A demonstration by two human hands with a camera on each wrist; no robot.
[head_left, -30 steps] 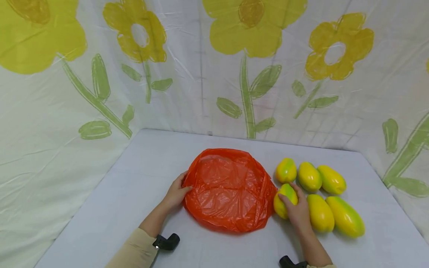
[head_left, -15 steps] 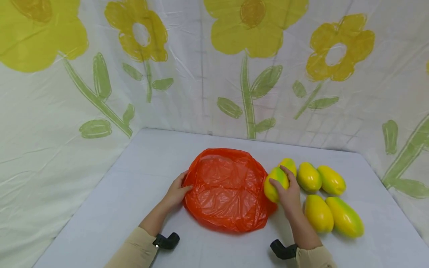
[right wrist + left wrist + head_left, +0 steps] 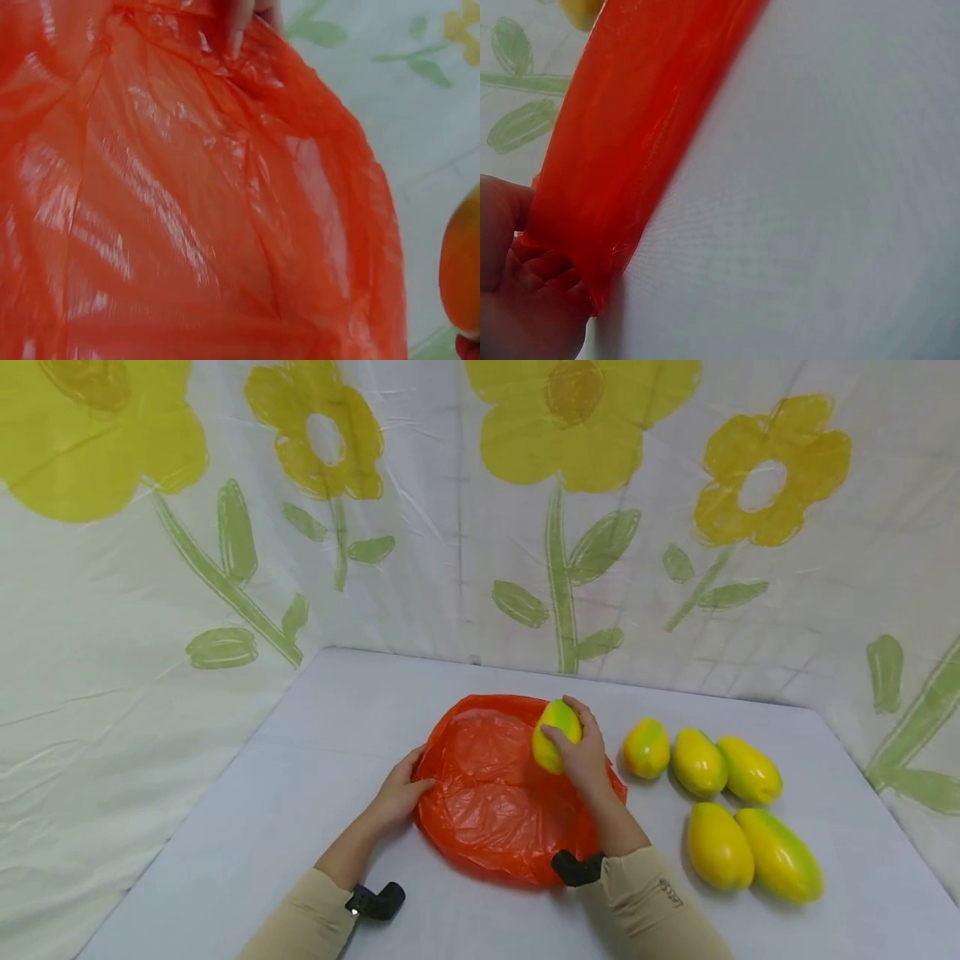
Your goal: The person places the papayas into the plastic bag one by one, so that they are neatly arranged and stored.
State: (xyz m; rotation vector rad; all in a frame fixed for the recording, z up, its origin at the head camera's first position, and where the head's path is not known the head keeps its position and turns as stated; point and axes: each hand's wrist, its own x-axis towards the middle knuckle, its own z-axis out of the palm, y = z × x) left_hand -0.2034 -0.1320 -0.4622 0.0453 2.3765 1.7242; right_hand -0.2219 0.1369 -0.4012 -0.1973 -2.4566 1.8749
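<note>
White table (image 3: 277,810); hands (image 3: 397,793) (image 3: 585,756) grip crinkled red bag (image 3: 487,814) (left), glossy yellow-green fruit (image 3: 548,753) (right).

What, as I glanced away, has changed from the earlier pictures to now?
The right hand, gripping one yellow fruit, has moved left and forward, from beside the red bag to over it. Nothing was newly gripped or let go. The left hand still holds the bag's left edge; the other five fruits lie much as before.
</note>
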